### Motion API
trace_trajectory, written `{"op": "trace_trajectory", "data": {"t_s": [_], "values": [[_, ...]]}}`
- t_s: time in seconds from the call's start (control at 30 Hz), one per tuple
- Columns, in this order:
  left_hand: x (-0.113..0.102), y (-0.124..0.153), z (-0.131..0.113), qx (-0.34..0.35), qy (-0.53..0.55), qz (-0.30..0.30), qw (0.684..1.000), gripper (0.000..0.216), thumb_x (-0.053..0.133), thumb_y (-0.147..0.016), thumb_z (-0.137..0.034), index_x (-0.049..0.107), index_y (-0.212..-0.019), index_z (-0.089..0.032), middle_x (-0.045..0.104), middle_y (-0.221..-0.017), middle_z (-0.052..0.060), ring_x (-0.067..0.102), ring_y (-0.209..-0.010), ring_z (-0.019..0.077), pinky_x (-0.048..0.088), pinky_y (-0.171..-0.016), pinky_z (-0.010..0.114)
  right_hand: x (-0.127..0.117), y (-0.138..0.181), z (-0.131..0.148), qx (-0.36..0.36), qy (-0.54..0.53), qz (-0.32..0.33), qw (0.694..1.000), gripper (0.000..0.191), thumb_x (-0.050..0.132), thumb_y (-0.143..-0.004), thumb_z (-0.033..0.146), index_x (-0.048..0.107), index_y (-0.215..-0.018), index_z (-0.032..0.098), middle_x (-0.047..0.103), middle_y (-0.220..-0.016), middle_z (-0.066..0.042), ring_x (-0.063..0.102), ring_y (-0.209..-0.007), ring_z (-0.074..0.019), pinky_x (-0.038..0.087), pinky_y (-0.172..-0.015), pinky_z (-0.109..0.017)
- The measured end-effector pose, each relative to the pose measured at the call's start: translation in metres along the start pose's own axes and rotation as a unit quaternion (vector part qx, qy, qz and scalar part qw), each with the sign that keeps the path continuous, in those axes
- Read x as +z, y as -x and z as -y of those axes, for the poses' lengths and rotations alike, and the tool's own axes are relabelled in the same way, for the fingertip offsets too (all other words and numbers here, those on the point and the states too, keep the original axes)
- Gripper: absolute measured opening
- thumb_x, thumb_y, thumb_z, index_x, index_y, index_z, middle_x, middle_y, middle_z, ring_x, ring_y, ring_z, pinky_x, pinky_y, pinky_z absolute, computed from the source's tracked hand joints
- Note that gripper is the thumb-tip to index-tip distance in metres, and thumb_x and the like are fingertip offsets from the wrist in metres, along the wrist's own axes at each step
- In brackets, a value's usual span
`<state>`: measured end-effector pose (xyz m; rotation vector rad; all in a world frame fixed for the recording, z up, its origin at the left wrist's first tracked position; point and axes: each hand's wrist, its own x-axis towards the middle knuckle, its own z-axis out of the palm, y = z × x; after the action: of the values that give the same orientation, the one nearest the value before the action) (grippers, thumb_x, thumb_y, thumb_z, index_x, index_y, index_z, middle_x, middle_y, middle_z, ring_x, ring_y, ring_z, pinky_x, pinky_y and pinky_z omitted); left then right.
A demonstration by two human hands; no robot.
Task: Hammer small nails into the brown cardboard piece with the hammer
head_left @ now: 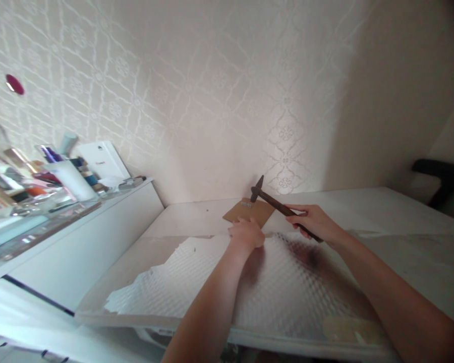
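My right hand [315,222] grips the dark handle of a small hammer [272,200], whose head is raised just above the far edge of a brown cardboard piece [249,212]. A row of small nails or studs shows on that cardboard near the hammer head. My left hand [245,235] rests with fingers curled on the near edge of the cardboard, pressing it down. Whether it pinches a nail I cannot tell. Both hands are over a white textured sheet [196,282] lying on a pale board.
The board [98,312] lies on a white table [363,201] against a patterned wall. A shelf [60,212] at the left carries several cosmetics bottles and tubes. A dark chair arm [442,176] shows at the far right. A tiny dark nail [194,249] lies on the sheet.
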<state>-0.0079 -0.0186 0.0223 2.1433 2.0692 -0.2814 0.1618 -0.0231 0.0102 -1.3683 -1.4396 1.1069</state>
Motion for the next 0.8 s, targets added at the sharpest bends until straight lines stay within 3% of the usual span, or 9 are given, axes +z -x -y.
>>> {"op": "trace_trajectory", "data": {"t_s": [0.13,0.27,0.5,0.67,0.8], "values": [[-0.0004,0.0004,-0.0001,0.004,0.001,0.0,1.0,0.062,0.041,-0.082,-0.047,0.031,-0.135,-0.017,0.033,-0.137,0.023,0.037,-0.121,0.0384,0.037,-0.089,0.05,0.0015,-0.0008,-0.0009,-0.015,-0.001,-0.025,1.0,0.056,0.056,-0.073,0.018,0.049,-0.128,0.013,0.048,-0.045,0.007,0.037,-0.028,-0.0055,0.027,-0.028,-0.018],[-0.0012,0.0005,-0.0005,0.001,0.0,0.006,1.0,0.063,0.04,-0.082,-0.049,0.03,-0.135,-0.016,0.034,-0.136,0.023,0.038,-0.121,0.0383,0.037,-0.089,0.05,0.0044,-0.0002,-0.0006,0.0,0.015,0.007,1.0,0.054,0.056,-0.074,0.018,0.05,-0.127,0.012,0.048,-0.046,0.006,0.037,-0.028,-0.005,0.027,-0.029,-0.017],[-0.0007,0.0002,-0.0004,-0.001,-0.005,0.0,1.0,0.058,0.04,-0.084,-0.041,0.03,-0.135,-0.017,0.033,-0.136,0.023,0.038,-0.121,0.0376,0.038,-0.088,0.05,0.0044,-0.0009,-0.0009,-0.022,0.004,-0.024,0.999,0.058,0.056,-0.073,0.021,0.047,-0.13,0.011,0.047,-0.046,0.007,0.037,-0.028,-0.0056,0.027,-0.027,-0.018],[-0.0004,-0.0003,0.0,0.002,0.002,0.005,1.0,0.059,0.039,-0.084,-0.044,0.031,-0.135,-0.016,0.034,-0.136,0.024,0.037,-0.121,0.0378,0.036,-0.09,0.05,0.0048,0.0002,-0.0007,-0.006,0.003,0.017,1.0,0.055,0.057,-0.072,0.019,0.051,-0.126,0.012,0.048,-0.045,0.006,0.036,-0.027,-0.0053,0.027,-0.028,-0.017],[0.0006,-0.0011,0.0002,0.003,-0.001,-0.002,1.0,0.057,0.039,-0.084,-0.039,0.032,-0.135,-0.016,0.033,-0.136,0.024,0.038,-0.121,0.0376,0.037,-0.089,0.05,0.0049,-0.0008,-0.0003,-0.022,-0.013,-0.013,1.0,0.058,0.057,-0.071,0.02,0.049,-0.128,0.01,0.048,-0.045,0.006,0.038,-0.028,-0.0061,0.029,-0.028,-0.018]]}}
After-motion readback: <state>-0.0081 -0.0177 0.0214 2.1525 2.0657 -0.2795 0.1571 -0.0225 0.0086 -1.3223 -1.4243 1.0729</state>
